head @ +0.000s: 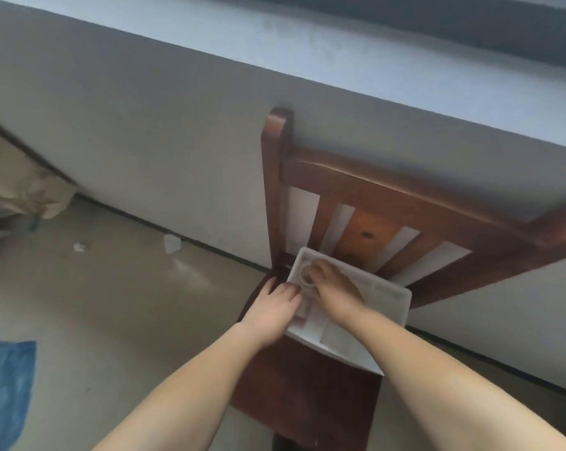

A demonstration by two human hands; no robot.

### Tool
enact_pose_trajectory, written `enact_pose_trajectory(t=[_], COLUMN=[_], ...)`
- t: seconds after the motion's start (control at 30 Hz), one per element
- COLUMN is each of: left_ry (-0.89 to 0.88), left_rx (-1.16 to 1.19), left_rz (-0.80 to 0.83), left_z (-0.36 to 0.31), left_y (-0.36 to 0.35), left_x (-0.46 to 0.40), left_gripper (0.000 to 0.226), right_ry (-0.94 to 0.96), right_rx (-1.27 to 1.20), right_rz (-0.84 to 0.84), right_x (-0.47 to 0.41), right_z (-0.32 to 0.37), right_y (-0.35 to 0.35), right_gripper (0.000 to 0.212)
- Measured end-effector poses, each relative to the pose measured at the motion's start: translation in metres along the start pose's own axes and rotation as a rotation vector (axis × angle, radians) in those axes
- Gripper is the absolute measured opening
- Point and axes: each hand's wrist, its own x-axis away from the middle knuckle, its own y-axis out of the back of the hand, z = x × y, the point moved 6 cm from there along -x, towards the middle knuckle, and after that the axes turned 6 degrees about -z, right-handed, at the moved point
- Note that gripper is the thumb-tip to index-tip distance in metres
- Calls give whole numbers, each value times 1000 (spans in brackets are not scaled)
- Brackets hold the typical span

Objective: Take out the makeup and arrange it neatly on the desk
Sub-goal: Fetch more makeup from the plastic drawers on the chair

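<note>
View 1 of 1 — head camera, worn, wide-angle. I see it looking forward and steeply down over both forearms onto a wooden chair (311, 379) set against the wall (145, 151). Frame tilted: the wall's foot runs diagonally. Close range — the white tray (390, 301) sits near mid-frame. Floor (112, 304) fills the left. No second view to overlap.

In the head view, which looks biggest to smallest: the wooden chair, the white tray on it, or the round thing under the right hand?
1. Wooden chair
2. White tray
3. Round thing, partly hidden by the right hand
</note>
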Motion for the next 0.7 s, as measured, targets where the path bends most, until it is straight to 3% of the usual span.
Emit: enact_pose_trajectory(t=[0.13, 0.3, 0.4, 0.53, 0.63, 0.7], left_ry=[-140, -137, -155, -125, -17, 145], left_rx=[-124, -170, -186, -59, 163, 304], left_rz=[-4, 48, -13, -123, -200, -215], left_z=[0, -3, -5, -8, -6, 0], left_y=[-7, -16, -20, -6, 15, 28], left_x=[-10, -20, -20, -8, 18, 45], left_gripper=[45, 51, 46, 34, 42, 56], right_ry=[43, 67, 67, 57, 75, 93], right_rx=[98, 131, 125, 74, 36, 40], right_rz=[36, -9, 8, -1, -32, -57], right_x=[-16, -21, -20, -14, -2, 7], right_z=[-6, -11, -13, -14, -8, 4], right_y=[-16, -19, -20, -9, 9, 23], right_gripper=[24, 28, 29, 31, 34, 36])
